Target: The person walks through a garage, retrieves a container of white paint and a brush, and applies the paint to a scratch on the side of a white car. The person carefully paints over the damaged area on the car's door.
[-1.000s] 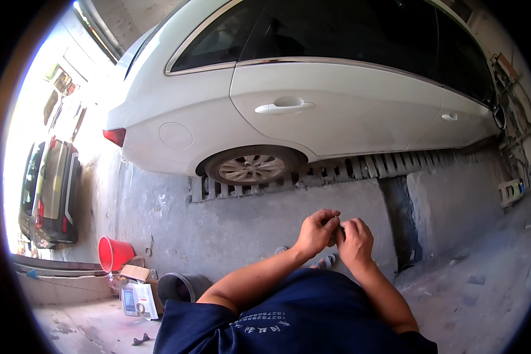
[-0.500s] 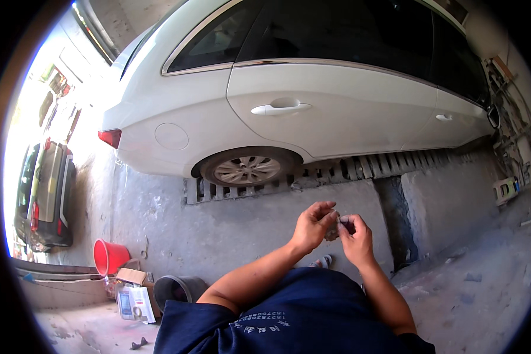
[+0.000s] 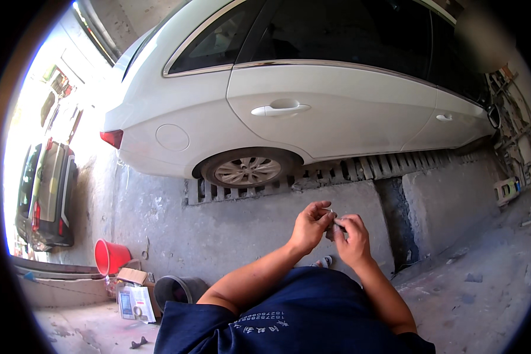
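My left hand [image 3: 308, 229] and my right hand [image 3: 353, 241] meet in front of my body, above the concrete floor. The left one is closed, its thumb and fingers pinched together. Curled fingers of the right press up against it. A small greyish thing lies between the fingertips, mostly covered by them; its kind cannot be made out. A thin pale tip shows just above the pinch. Beyond both hands stands a white car [image 3: 336, 118], side on, and neither hand touches it. Its rear wheel [image 3: 248, 168] lies ahead and to the left.
A slotted floor grate [image 3: 360, 169] runs along the car, with a dark open channel [image 3: 398, 218] to the right. At lower left are a red bucket [image 3: 111, 257], a dark bucket [image 3: 180, 289] and a cardboard box [image 3: 133, 275]. Another car [image 3: 46, 194] stands outside at far left.
My right hand has turned and its fingers have curled closer over the small thing. The left hand has hardly moved. A thin pale tip now shows above the fingers.
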Demonstrator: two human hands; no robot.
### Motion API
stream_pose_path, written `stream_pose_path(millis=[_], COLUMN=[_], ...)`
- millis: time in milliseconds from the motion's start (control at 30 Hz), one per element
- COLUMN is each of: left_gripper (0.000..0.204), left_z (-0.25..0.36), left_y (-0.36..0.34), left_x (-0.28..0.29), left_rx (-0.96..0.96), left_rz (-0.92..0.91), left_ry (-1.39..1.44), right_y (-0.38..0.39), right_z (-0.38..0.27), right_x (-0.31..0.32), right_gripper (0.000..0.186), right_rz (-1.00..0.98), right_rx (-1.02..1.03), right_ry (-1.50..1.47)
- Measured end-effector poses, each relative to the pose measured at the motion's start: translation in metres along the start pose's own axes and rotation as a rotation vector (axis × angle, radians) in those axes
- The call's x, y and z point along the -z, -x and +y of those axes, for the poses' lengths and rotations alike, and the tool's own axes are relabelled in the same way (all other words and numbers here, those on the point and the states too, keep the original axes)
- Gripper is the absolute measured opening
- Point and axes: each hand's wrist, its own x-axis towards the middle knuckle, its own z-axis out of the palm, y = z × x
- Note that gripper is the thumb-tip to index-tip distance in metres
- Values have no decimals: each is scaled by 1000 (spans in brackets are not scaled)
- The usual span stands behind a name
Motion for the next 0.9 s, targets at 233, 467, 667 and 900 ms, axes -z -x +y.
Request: stream_pose_path(millis=[233, 467, 667, 900], left_gripper=[34, 23, 17, 18], left_z=[8, 3, 5, 6], left_y=[7, 7, 5, 8], left_x=[-5, 1, 4, 4], left_rx=[-75, 269, 253, 260], left_rz=[2, -141, -98, -116], left_ry=[-55, 286, 380, 446], right_y=[1, 3, 0, 7], right_z=[4, 4, -3, -6], right_x=[1, 0, 2, -3], right_gripper=[10, 11, 17, 23], right_rz=[-73, -12, -8, 55], right_rx=[-499, -140, -8, 65], right_ry=[-446, 2, -34, 39])
